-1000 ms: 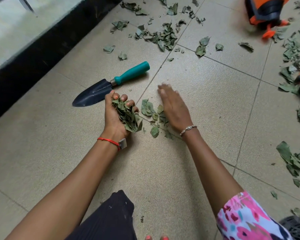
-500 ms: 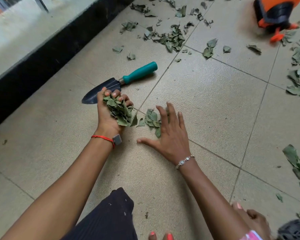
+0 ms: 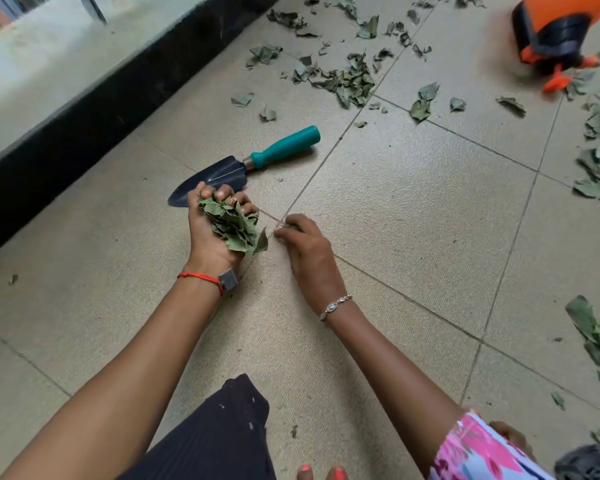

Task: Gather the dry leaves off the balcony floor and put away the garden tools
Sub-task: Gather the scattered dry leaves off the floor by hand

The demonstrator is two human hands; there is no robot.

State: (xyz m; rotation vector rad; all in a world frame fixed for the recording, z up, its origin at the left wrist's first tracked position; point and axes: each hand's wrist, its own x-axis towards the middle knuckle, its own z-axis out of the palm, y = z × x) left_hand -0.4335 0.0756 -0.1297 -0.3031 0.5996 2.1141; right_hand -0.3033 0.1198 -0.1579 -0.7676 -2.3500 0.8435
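Palm up, my left hand [image 3: 203,245] has its fingers curled round a wad of dry leaves [image 3: 234,226], which fills the hollow of the palm and spills a little over its heel. Just to that hand's right, almost touching the wad, my right hand [image 3: 309,252] is knuckles-up with its fingertips [image 3: 280,234] bunched on the floor [image 3: 413,220], pinching what look like a few small scraps [image 3: 290,226]; only a sliver of green shows under them.

To do this well, I should lift the scraps straight over the open palm and tuck them under the left fingers, not drop them from above, since dry leaves are light and drift. The left grip should be firm enough to cage the wad but not crush it, or it will crumble into bits that are harder to pick up. The palm looks nearly full, so it probably needs emptying soon.

Right behind my left fingertips lies the trowel [image 3: 257,164], blade partly hidden by them, teal handle pointing away to the right. Beyond it is a thick scatter of leaves [image 3: 343,81], with more leaves [image 3: 593,337] well off to the right of my right hand. An orange sprayer [image 3: 561,32] sits far beyond that. A black kerb [image 3: 84,133] runs along to the left of my left hand.
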